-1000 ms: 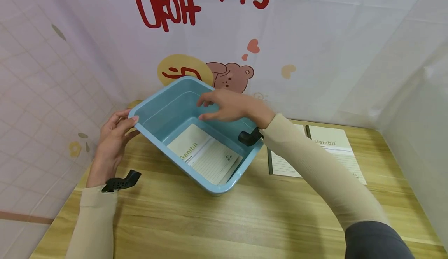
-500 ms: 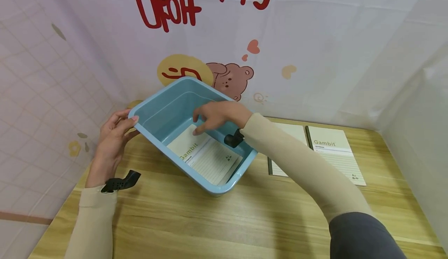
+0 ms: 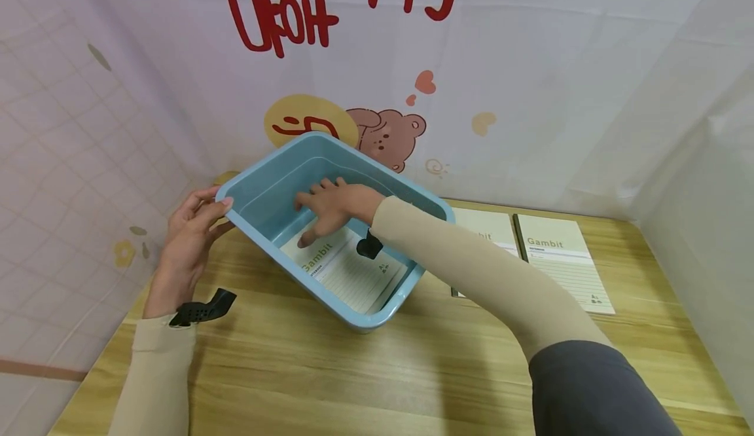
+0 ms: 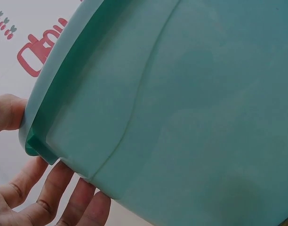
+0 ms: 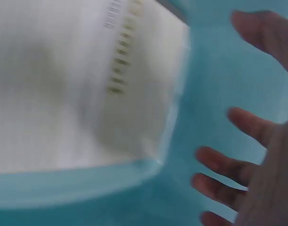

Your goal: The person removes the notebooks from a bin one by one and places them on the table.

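At the left corner of a light blue plastic bin (image 3: 271,187), my left hand (image 3: 191,239) grips the rim. Its thumb lies on the rim while the fingers (image 4: 59,181) curl against the outside wall. Inside the bin lie lined notebooks (image 3: 353,279) marked "Gambit", stacked so that only the top cover shows fully. My right hand (image 3: 334,207) is over the bin's inside with fingers spread and nothing held. In the right wrist view its fingers (image 5: 219,162) are apart from the blurred notebook cover (image 5: 54,94).
Two more notebooks lie side by side on the wooden table (image 3: 330,383) to the right: one (image 3: 485,223) partly behind my right sleeve, the other (image 3: 565,259) nearly whole. A printed white cloth (image 3: 559,82) stands behind the table, with similar cloth at both sides.
My right hand has moved left and lower into the bin, its fingers spreading wider. The left hand and the bin have stayed in place.
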Demonstrator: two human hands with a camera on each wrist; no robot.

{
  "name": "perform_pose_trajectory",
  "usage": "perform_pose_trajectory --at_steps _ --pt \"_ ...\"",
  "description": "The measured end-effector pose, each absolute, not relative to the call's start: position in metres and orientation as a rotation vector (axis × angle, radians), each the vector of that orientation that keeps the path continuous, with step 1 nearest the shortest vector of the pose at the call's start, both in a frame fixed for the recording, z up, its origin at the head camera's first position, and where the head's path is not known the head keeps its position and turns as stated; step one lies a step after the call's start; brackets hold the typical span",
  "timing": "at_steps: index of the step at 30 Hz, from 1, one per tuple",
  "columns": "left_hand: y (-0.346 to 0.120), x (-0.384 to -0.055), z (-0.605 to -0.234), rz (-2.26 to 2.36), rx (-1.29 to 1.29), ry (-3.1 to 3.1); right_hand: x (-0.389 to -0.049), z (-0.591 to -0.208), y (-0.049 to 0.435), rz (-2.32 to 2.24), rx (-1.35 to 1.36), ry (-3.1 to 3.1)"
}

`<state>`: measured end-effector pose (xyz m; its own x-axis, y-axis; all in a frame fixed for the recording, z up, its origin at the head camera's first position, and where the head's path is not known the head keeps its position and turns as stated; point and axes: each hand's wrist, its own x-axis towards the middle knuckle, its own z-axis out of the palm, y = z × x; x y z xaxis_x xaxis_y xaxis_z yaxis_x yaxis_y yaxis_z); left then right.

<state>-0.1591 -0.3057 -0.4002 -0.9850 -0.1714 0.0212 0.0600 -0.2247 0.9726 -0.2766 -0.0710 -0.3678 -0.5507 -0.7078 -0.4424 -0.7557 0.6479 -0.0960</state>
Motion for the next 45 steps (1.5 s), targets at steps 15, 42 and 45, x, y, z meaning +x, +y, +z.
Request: perform_pose_trajectory --at_steps 15,42,45 --pt "-0.305 -0.159 -0.401 -2.36 0.139 -1.836 -0.261 -0.409 -0.086 0.456 -1.451 2.46" --pt "-0.307 -0.158 -0.4 -2.352 0.095 -1.852 -0.257 -0.415 -0.092 0.641 -1.4 2.382" --pt "-0.306 -0.159 -0.4 -2.345 0.093 -1.862 -0.258 -0.415 -0.091 0.646 -1.405 2.386"
